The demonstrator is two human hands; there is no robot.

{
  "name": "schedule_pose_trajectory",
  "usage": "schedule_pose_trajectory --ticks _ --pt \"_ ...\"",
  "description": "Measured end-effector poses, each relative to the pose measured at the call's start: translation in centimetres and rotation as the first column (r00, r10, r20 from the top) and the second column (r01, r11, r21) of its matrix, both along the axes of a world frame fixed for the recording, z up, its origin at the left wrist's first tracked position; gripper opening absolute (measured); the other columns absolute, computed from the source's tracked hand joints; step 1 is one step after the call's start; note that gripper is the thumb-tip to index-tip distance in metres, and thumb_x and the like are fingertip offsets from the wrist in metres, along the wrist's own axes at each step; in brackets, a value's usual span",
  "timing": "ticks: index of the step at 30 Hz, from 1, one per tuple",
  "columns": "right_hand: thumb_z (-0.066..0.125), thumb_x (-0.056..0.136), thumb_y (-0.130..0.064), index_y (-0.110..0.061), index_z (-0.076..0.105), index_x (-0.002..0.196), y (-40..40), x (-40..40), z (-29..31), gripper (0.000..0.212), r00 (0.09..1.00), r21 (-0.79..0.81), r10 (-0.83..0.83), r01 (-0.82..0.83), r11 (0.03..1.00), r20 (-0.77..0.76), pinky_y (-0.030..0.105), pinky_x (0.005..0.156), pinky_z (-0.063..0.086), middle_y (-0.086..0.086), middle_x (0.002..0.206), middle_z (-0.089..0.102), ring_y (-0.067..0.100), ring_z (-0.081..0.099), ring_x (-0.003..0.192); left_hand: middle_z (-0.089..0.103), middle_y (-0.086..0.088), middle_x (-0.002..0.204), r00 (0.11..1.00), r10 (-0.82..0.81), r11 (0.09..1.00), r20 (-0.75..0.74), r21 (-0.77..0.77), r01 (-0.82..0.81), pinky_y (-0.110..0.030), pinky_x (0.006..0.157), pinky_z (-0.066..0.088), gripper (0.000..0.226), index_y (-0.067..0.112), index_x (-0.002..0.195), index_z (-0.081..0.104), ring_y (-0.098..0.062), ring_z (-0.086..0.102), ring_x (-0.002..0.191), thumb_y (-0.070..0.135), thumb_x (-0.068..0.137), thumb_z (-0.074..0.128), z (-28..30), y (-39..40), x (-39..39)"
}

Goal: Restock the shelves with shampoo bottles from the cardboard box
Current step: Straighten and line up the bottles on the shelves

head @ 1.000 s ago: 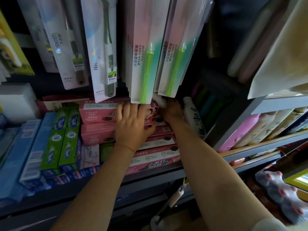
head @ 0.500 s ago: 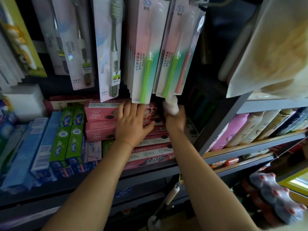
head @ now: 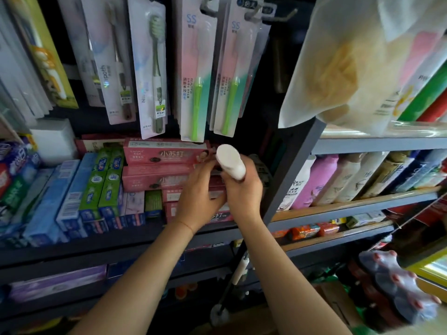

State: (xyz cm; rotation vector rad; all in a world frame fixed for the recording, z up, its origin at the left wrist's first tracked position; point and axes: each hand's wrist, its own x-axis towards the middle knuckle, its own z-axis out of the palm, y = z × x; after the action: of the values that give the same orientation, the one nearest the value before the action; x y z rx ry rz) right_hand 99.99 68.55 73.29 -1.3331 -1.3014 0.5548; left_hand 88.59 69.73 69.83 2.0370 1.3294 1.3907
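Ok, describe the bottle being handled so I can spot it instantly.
Find the hanging green-handled toothbrush packs. Just below them, in front of the pink toothpaste boxes, the right hand grips a white bottle. It is the only bottle off the shelves, its rounded end pointing up.

A white shampoo bottle [head: 231, 162] is showing against pink toothpaste boxes [head: 164, 154] printed with white characters, while green toothpaste boxes [head: 106, 180] with blue ends and pale blue boxes [head: 70, 189] are lying to their left. Above, pink-to-mint toothbrush cards [head: 193, 76] are displaying bright green handles. On the grey shelf [head: 377, 145] at right, white, cream and pink bottles [head: 321, 180] are standing in a row.
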Motion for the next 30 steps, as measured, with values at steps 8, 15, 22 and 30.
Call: schedule_pose_trajectory --ticks 8,15,22,30 --pt "0.076 0.084 -0.036 -0.017 0.042 0.106 -1.8 0.4 4.0 0.046 0.998 -0.044 0.051 -0.049 0.998 0.033 0.026 0.060 0.053 -0.012 0.087 0.055 0.000 0.058 0.076 0.058 0.025 0.122 0.940 -0.057 0.981 0.337 -0.158 0.116 -0.026 0.090 0.054 0.071 0.053 0.128 0.040 0.006 0.057 0.111 0.026 0.076 0.082 3.0 -2.9 2.1" --pt "0.052 0.099 -0.045 -0.014 0.054 0.109 -2.3 2.5 3.0 0.032 0.958 -0.262 0.278 -0.286 0.922 -0.069 0.016 0.067 0.047 -0.009 0.091 0.059 -0.001 0.059 0.078 0.075 -0.003 0.095 0.758 0.122 0.842 0.640 -0.471 0.262 -0.042 0.076 0.060 0.021 0.024 0.108 0.068 -0.029 0.072 0.091 0.020 0.088 0.072 2.3 -4.7 1.3" --pt "0.052 0.098 -0.048 -0.011 0.062 0.107 -2.7 2.7 -0.8 0.039 0.943 -0.512 0.298 -0.331 0.793 -0.150 0.038 0.080 0.054 0.009 0.100 0.070 0.024 0.069 0.092 0.077 -0.012 0.096 0.787 0.155 0.678 0.598 -0.644 0.356 -0.048 0.081 0.060 0.033 0.011 0.111 0.070 -0.030 0.075 0.088 0.036 0.090 0.070 2.2 -4.2 -0.1" --pt "0.044 0.102 -0.021 -0.011 0.045 0.140 0.7 2.8 -0.7 0.040 0.968 -0.361 0.100 -0.012 0.932 0.228 0.025 0.076 0.044 0.011 0.136 0.049 0.024 0.059 0.101 0.076 -0.002 0.083 0.918 0.142 0.755 0.371 -0.640 0.142 -0.026 0.055 0.054 0.020 0.020 0.100 0.069 -0.017 0.073 0.066 0.037 0.090 0.069 2.3 -2.4 -1.0"
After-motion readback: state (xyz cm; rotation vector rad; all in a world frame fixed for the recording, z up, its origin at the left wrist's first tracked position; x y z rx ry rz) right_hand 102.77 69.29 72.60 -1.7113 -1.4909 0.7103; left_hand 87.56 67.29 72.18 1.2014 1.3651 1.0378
